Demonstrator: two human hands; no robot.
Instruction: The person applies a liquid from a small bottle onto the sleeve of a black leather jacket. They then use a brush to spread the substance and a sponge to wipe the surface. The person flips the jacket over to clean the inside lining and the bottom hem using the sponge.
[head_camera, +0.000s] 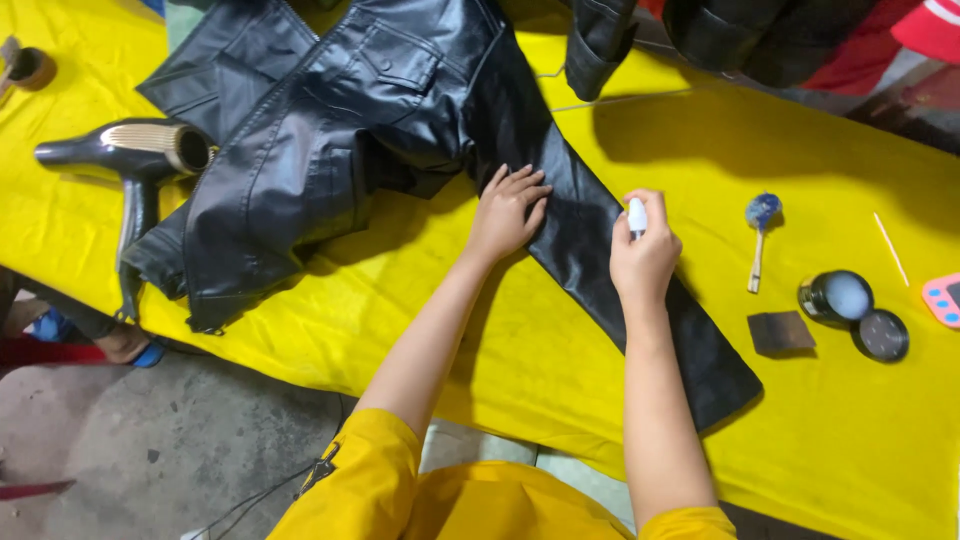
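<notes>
Right hand (643, 262) pinches a small white spray bottle (637, 216) over the black jacket (330, 130) sleeve (600, 240), nozzle aimed at it. Left hand (506, 212), fingers spread, presses sleeve flat on yellow bench (850, 440). Hairdryer (135, 160) left of jacket; open tin (836, 298) w/ brush (760, 235) to its right.

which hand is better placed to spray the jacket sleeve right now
Right. The right hand already holds the small white spray bottle over the black sleeve, while the left hand lies flat on it.
</notes>
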